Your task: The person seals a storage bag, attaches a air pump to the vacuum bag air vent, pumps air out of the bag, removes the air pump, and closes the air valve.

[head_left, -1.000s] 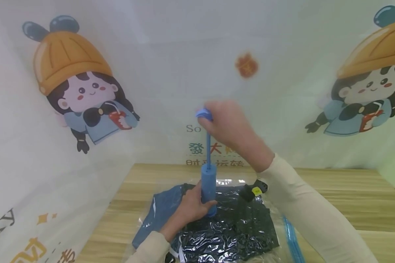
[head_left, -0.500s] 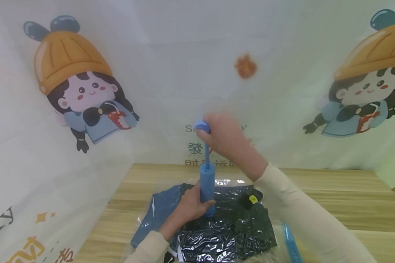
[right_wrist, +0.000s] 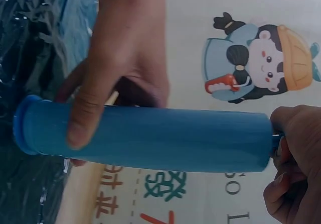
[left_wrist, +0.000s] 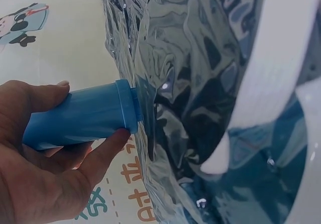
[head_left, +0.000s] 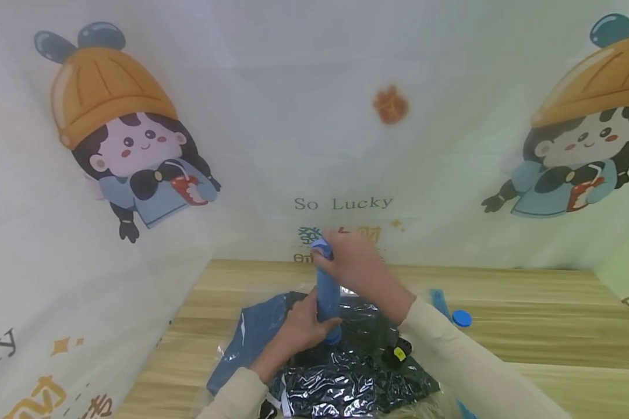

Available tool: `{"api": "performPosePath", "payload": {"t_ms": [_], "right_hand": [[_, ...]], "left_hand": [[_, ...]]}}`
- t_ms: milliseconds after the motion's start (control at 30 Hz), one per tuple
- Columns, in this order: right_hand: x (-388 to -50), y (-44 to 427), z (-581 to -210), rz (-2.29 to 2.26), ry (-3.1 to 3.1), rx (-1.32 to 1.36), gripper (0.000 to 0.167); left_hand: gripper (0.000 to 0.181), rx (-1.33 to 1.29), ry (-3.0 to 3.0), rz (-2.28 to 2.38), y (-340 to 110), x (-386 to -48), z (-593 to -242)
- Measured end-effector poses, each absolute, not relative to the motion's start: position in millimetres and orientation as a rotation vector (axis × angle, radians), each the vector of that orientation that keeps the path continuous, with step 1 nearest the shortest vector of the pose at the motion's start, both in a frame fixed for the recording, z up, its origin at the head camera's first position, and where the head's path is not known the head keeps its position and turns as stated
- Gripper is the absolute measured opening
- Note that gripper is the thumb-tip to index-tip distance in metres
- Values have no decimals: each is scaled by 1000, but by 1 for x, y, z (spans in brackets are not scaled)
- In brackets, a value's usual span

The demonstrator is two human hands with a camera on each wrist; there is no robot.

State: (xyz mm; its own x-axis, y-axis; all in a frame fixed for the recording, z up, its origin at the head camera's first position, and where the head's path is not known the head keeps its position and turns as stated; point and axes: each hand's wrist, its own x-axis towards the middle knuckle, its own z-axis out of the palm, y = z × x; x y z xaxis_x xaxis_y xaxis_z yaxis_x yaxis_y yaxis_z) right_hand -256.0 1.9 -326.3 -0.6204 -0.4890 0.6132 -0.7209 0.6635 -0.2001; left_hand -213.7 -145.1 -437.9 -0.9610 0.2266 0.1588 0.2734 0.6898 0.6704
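A blue hand pump stands upright on a clear vacuum bag with dark and blue fabric folded inside. My left hand grips the lower part of the pump's barrel, thumb on one side and fingers on the other. In the left wrist view the barrel's base meets the shiny plastic. My right hand grips the pump's handle, which sits right at the top of the barrel. Only a short bit of the rod shows in the right wrist view.
A round blue cap lies on the wooden table beyond my right forearm. A blue zip strip runs along the bag's right edge. Behind the table hangs a printed white cloth.
My right hand has pushed the handle down from high above the barrel to its top. The rod has slid in. My left hand keeps its grip on the barrel.
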Motion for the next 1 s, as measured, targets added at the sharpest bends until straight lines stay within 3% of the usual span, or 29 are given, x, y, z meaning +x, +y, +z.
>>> {"api": "performPosePath", "payload": {"t_ms": [200, 533, 1000], "right_hand": [[-259, -1, -338, 561, -2226, 974, 24], [-257, 2, -322, 576, -2333, 1044, 22], [-253, 6, -257, 671, -2254, 1136, 23]], "left_hand": [[77, -407, -2835, -1105, -148, -216, -437], [73, -429, -2802, -1091, -148, -217, -440], [72, -416, -2793, -1123, -148, -216, -443]]}}
